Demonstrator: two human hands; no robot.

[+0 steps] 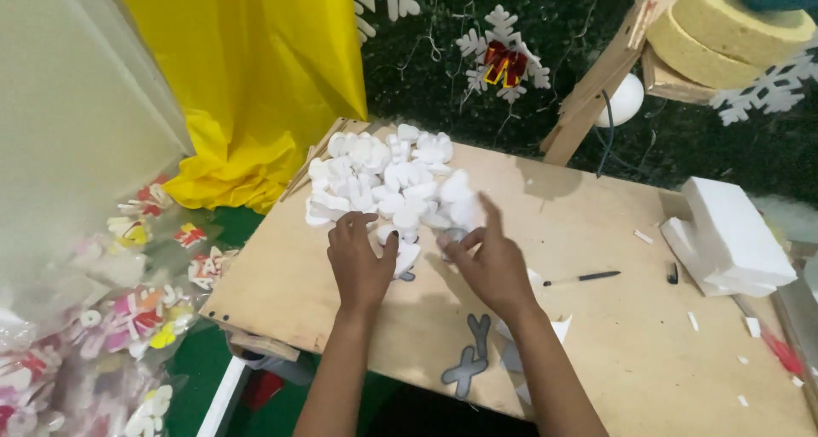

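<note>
A heap of white foam cut-out shapes (388, 177) lies at the far left of a wooden board (596, 301). My left hand (360, 262) rests palm down at the near edge of the heap, fingers curled onto a white piece (407, 255). My right hand (487, 262) is beside it with fingers spread, fingertips touching pieces at the heap's near right edge. I cannot tell whether either hand grips a piece. A grey cut-out shape (470, 358) lies on the board between my forearms.
A black pen (586, 277) lies right of my right hand. White foam blocks (728, 237) sit at the board's right side. Yellow cloth (256, 79) hangs at the back left; bags of coloured foam shapes (128, 309) lie on the floor to the left. Yellow foam rings (724, 37) rest on a wooden stand.
</note>
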